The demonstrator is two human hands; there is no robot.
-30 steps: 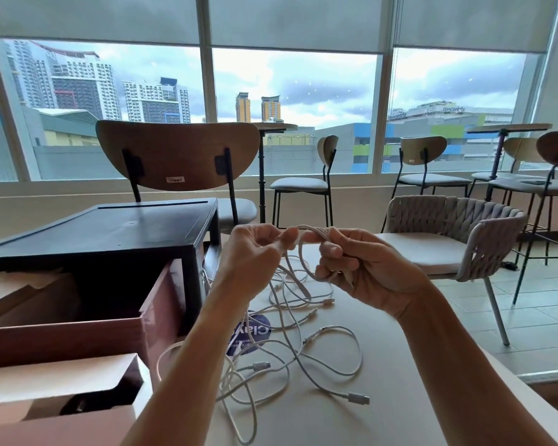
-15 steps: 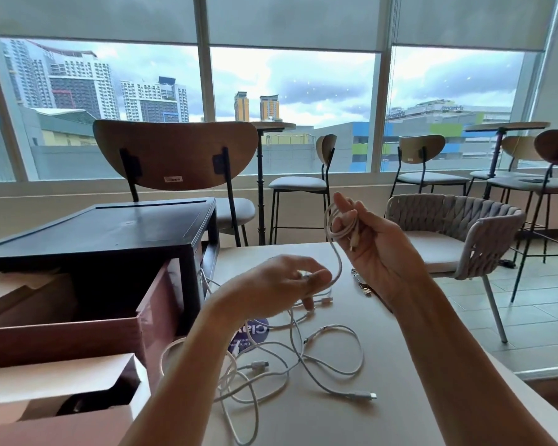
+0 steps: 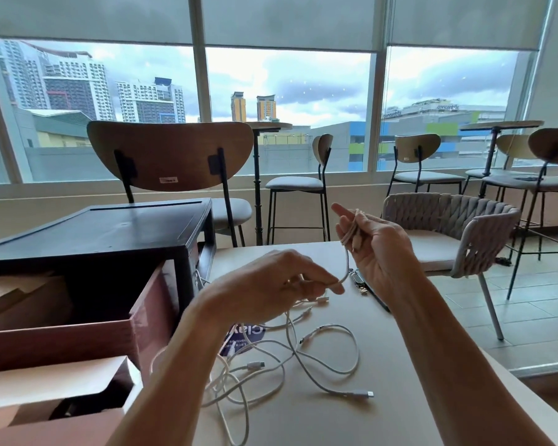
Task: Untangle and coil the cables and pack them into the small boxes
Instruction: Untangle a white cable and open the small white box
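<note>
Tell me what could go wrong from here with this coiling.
1. The cable pinched by the left hand seems to run down into the tangle of loose cables. Pulling it may tighten a knot or drag the others across the table.
2. The coil sits near the fingertips of the right hand, so loops may slip off.

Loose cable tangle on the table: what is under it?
A dark blue printed sticker lies on the table beneath the white cables; the left forearm hides part of it.
</note>
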